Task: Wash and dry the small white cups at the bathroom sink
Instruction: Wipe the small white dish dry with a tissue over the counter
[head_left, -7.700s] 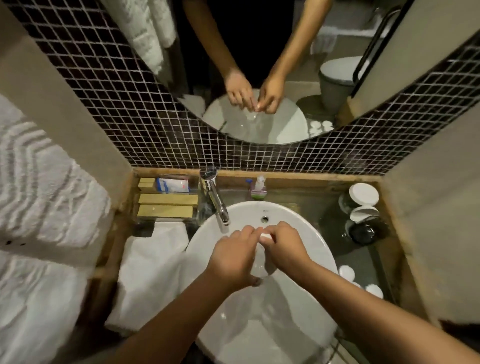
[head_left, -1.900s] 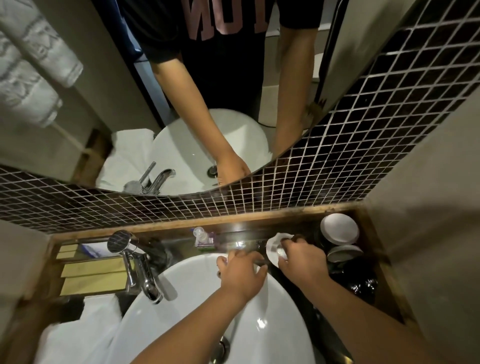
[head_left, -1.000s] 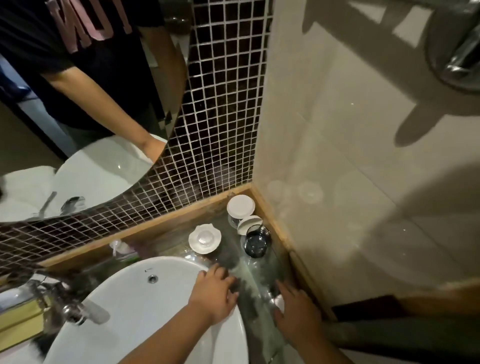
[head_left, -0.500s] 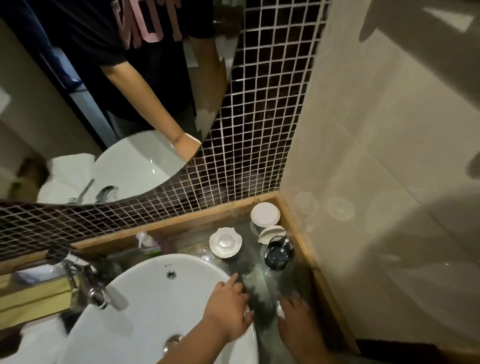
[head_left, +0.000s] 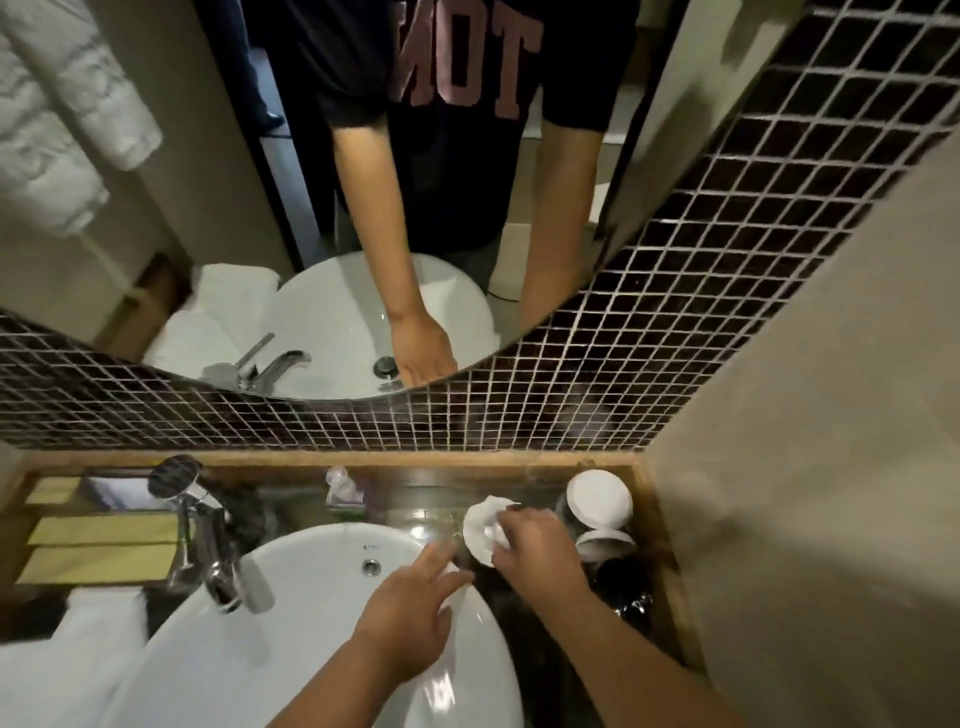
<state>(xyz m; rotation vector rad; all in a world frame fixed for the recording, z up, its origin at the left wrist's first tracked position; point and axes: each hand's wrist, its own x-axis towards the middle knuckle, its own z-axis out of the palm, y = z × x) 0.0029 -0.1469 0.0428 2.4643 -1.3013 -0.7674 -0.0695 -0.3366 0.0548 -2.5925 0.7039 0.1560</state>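
My right hand (head_left: 535, 553) reaches over the counter behind the sink and pinches a small white cup (head_left: 494, 533) between its fingertips. The cup is blurred and hangs just over a white scalloped dish (head_left: 474, 527) on the dark counter. My left hand (head_left: 410, 610) lies flat on the right rim of the white sink basin (head_left: 291, 639), fingers spread and holding nothing. No other small cups show in the head view.
The chrome tap (head_left: 208, 551) stands at the basin's left. Glasses with white lids (head_left: 597, 499) and a dark glass (head_left: 618, 577) fill the back right corner. A small bottle (head_left: 340, 486) sits at the back, yellow boxes (head_left: 98, 530) and a folded towel (head_left: 67, 654) at left.
The view has swung back left toward the mirror. My right hand came up from the counter's front right to the scalloped dish with a small white cup. My left hand stayed on the rim.
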